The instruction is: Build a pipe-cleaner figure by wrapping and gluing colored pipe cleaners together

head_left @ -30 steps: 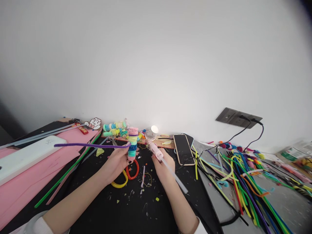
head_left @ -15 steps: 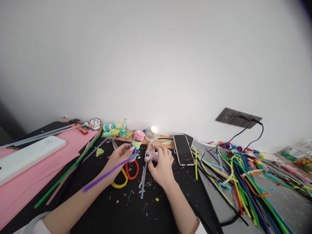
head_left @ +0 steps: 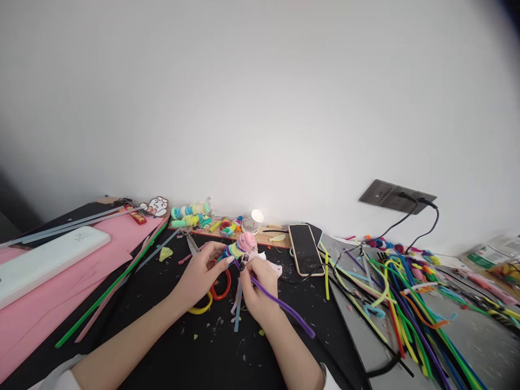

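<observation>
My left hand (head_left: 202,275) is closed around a wound roll of fuzzy pipe cleaners (head_left: 245,242), pink at its far end and yellow, purple and blue below. The roll tilts to the right. My right hand (head_left: 260,290) pinches a purple pipe cleaner (head_left: 289,311) close to the roll, and its long free end trails to the lower right over my wrist. Behind my right hand lies a pale pink glue gun (head_left: 277,267), mostly hidden, with a clear glue stick (head_left: 238,311) sticking out toward me. Scissors with red and yellow handles (head_left: 221,290) lie partly under my left hand.
A phone (head_left: 305,250), a paper cup (head_left: 252,221) and finished-looking fuzzy rolls (head_left: 190,210) stand along the wall side. Many loose pipe cleaners (head_left: 422,319) spread at right. Pink sheets (head_left: 117,238) and a white device (head_left: 52,262) lie left. Cables run to a wall socket (head_left: 398,196).
My right hand has left the glue gun and now grips the purple pipe cleaner. Its free end has swung from left to right. The roll has moved right and tilted.
</observation>
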`<state>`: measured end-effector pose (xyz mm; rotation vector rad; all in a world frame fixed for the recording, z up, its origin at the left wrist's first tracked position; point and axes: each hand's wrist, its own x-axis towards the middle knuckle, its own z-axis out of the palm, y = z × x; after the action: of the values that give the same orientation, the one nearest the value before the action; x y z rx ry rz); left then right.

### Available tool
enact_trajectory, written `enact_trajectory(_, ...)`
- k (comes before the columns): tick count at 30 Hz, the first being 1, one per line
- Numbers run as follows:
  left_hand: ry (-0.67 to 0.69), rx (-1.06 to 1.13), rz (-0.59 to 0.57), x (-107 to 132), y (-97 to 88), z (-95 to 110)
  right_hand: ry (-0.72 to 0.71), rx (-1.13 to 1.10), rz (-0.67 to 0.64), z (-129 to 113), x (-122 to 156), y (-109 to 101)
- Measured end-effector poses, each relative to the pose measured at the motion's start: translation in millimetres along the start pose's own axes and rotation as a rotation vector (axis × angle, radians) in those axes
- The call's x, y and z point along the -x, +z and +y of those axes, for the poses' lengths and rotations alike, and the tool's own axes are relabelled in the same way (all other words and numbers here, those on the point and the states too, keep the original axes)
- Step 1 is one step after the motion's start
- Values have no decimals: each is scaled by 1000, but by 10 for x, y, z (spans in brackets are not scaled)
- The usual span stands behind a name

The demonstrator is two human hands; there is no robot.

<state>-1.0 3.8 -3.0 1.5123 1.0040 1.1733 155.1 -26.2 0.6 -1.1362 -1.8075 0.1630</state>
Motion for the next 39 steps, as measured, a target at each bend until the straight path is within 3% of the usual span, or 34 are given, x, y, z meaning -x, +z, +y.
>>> enact_trajectory(8,6,-41,71,16,-20,-2,75,-67,-31,-4,5,2)
enact_trajectory(14,9,-122,27,27,-36,51,85,-63,-36,-6,-7,-9)
enact_trajectory(26,-35,-68,17,43,-22,69,90,-98,-48,-17,-9,-14)
enact_trajectory(39,-164,238,-65,6,14,97,140,-200,-14,31,-12,-25)
